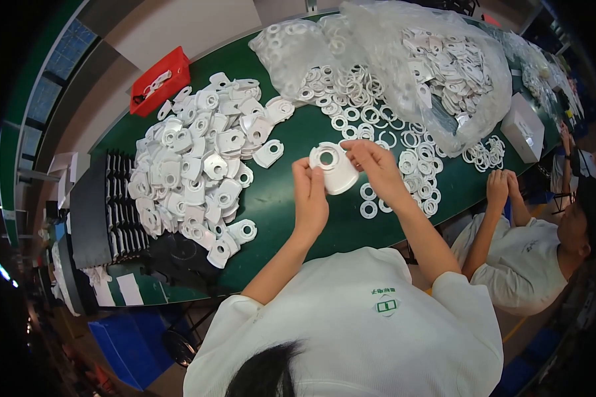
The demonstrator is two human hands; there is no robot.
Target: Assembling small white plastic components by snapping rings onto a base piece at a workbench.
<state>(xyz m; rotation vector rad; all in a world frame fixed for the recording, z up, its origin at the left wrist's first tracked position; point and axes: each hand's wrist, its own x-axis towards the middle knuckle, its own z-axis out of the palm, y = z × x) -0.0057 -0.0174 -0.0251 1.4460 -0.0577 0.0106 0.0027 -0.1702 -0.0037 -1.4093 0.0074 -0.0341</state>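
Both hands pinch one white plastic piece over the green table, centre of frame.

I see my left hand gripping the white plate at its lower left edge, and my right hand closed on its upper right edge, fingertips pressing near the round hole. I judge the thin piece could slip or tilt if either pinch loosens, and drop among the loose rings just beside it. Counts: one plate held; the pile of plates at left, too many to count; rings likewise; two clear bags at top; one red tray, upper left.
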